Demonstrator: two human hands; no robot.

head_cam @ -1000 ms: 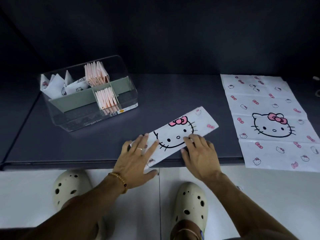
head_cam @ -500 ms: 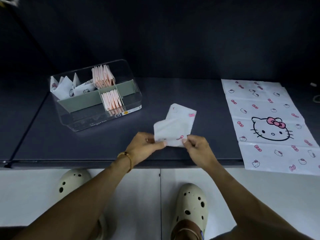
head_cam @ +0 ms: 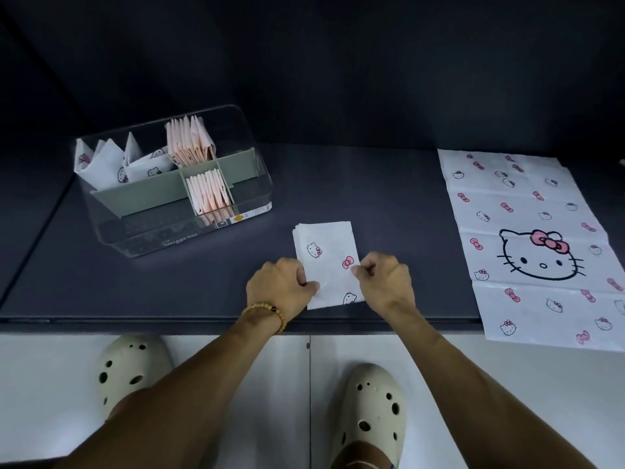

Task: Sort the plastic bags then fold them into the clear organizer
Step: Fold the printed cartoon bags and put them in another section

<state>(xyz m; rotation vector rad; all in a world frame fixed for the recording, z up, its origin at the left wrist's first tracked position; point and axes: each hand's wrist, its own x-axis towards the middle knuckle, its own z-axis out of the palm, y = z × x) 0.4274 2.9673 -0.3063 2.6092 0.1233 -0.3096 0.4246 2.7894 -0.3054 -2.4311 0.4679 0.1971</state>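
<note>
Folded bag (head_cam: 326,262), half a second earlier a loose angled flap, lay as a compact rectangle near the table's (head_cam: 372,198) front edge. Left hand (head_cam: 282,286) and right hand (head_cam: 384,282) pinched its sides; probably nearly ready for the clear organizer (head_cam: 257,184).

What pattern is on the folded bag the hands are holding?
White with small cat faces and pink bows on the folded plastic bag, clearest in the head view.

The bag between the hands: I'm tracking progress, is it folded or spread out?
Folded. The bag is a compact rectangle with layered edges at its top, pinched by the left hand and right hand; the unfolded bag lies spread flat.
</note>
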